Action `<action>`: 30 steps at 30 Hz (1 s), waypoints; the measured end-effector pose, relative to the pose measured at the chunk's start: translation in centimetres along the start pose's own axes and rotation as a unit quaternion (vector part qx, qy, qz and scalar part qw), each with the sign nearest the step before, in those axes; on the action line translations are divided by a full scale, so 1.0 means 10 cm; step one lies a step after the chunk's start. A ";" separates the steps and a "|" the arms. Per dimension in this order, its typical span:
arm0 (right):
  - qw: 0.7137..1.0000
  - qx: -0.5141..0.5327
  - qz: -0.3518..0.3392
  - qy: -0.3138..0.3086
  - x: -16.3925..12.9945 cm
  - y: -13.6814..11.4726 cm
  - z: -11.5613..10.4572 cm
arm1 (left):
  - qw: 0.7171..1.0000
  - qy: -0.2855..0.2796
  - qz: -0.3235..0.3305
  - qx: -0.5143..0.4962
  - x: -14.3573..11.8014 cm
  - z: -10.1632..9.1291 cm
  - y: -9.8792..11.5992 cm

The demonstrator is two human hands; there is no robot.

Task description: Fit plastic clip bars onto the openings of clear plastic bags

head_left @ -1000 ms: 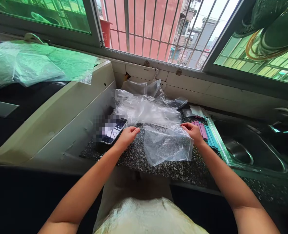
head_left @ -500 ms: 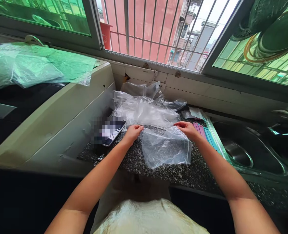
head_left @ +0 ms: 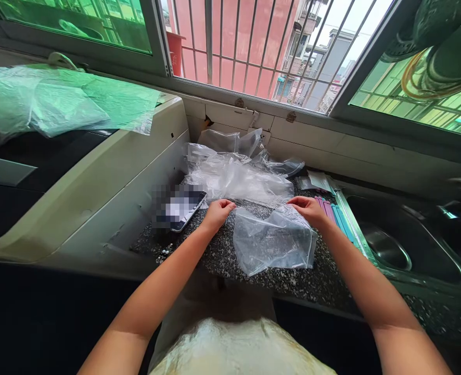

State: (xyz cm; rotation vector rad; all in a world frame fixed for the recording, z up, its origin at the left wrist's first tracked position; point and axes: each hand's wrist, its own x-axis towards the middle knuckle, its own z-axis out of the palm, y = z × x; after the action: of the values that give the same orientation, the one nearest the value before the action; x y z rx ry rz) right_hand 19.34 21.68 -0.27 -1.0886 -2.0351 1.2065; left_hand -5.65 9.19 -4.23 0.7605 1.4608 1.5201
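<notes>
A clear plastic bag [head_left: 275, 240] lies flat on the speckled counter [head_left: 293, 278], its near edge close to the counter's front lip. The left hand [head_left: 217, 213] pinches the bag's far left corner with curled fingers; the right hand [head_left: 310, 209] pinches the far right corner the same way. Bare counter shows in front of the bag and between bag and phone [head_left: 186, 208], which lies to the left against a pale appliance [head_left: 109, 177]. A heap of plastic bags [head_left: 236, 174] crowds the back, colored strips [head_left: 334, 216] and the sink [head_left: 394, 245] close the right. The phone's screen is blurred; the fingertips are hidden behind the knuckles.
</notes>
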 end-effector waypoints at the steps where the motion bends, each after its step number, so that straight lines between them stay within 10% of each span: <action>1: 1.000 -0.006 -0.007 0.000 0.01 0.00 0.01 | 1.000 -0.001 0.002 -0.003 0.00 0.00 0.00; 30: 0.986 -0.028 -0.025 0.161 -0.24 0.26 -0.18 | 1.000 0.010 -0.017 0.011 -0.12 -0.21 -0.02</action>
State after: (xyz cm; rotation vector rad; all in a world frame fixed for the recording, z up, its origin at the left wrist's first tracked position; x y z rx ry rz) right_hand 22.96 21.19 -1.79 -1.1687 -1.8442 0.8868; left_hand -6.92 7.19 -4.50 0.7331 1.5002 1.4918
